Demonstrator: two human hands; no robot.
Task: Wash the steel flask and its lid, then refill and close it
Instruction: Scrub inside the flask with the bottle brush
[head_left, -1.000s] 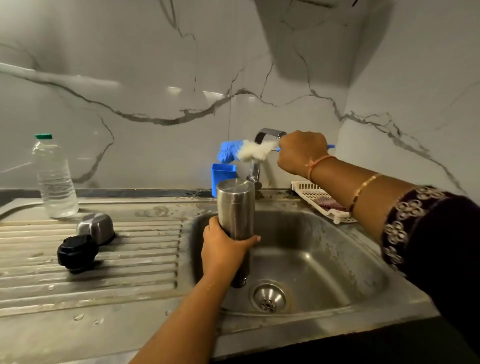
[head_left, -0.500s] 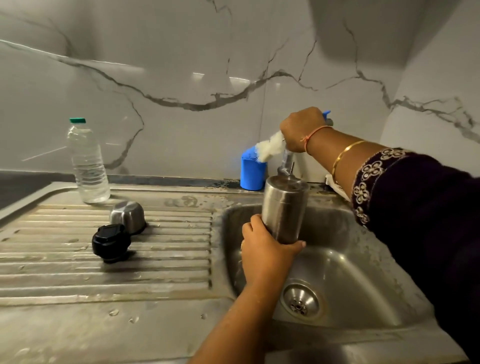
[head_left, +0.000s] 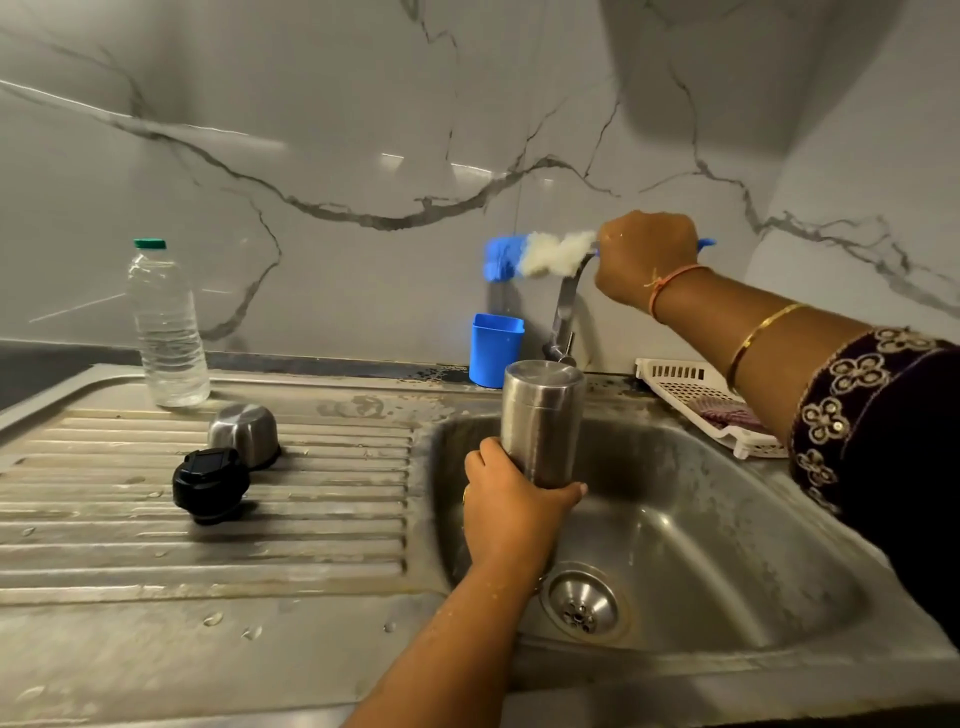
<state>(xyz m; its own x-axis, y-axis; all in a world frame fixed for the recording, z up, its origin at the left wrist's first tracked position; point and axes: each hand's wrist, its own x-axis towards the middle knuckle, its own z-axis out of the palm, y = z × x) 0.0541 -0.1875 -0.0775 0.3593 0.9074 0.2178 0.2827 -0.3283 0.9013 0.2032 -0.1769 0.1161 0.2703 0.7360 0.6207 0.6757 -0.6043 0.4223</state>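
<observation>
My left hand (head_left: 511, 506) grips the steel flask (head_left: 543, 418) upright over the sink basin (head_left: 701, 525), its open mouth just below the tap (head_left: 566, 306). Up at the tap's top, my right hand (head_left: 644, 257) holds a blue-handled bottle brush (head_left: 540, 253) level, its soapy white and blue head pointing left. Whether the fingers also touch the tap cannot be told. The black flask lid (head_left: 210, 483) and a steel cup cap (head_left: 244, 434) lie on the ribbed drainboard (head_left: 208, 551) to the left.
A clear plastic water bottle (head_left: 166, 327) with a green cap stands at the back of the drainboard. A blue cup (head_left: 494, 349) sits behind the flask by the wall. A white perforated tray (head_left: 701, 402) with a scrubber lies right of the tap. The drain (head_left: 582, 605) is below.
The brush has swung from a downward tilt to level, its head pointing left again. My left hand keeps the flask under the tap. The view has shifted left.
</observation>
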